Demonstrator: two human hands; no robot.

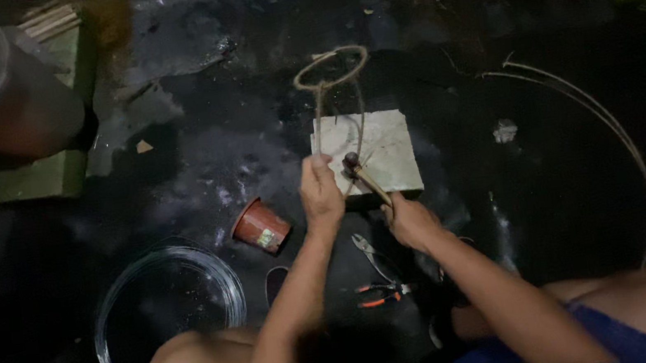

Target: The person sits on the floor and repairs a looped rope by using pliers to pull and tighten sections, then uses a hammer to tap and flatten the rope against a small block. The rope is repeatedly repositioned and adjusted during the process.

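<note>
Left hand point(320, 194) pinched wire loop point(332, 80) by its stem, fingers clamped, kept stem flat on stone slab point(385, 148), probably as anvil. Right hand point(411, 221) gripped small hammer point(364, 176) by wooden handle, fingers closed round it, metal head resting on wire over slab. Wire thin, rusty, bent into oval ring beyond slab's far edge. Slab pale, square, rough. Pliers point(379, 292) with orange grips lay on dark wet floor point(195, 157) near knees; terracotta pot point(261, 226) tipped over; clear glass bowl point(165, 310) left.

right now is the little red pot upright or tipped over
Tipped over: the small red pot lies on its side on the dark floor, beside the glass bowl.
</note>
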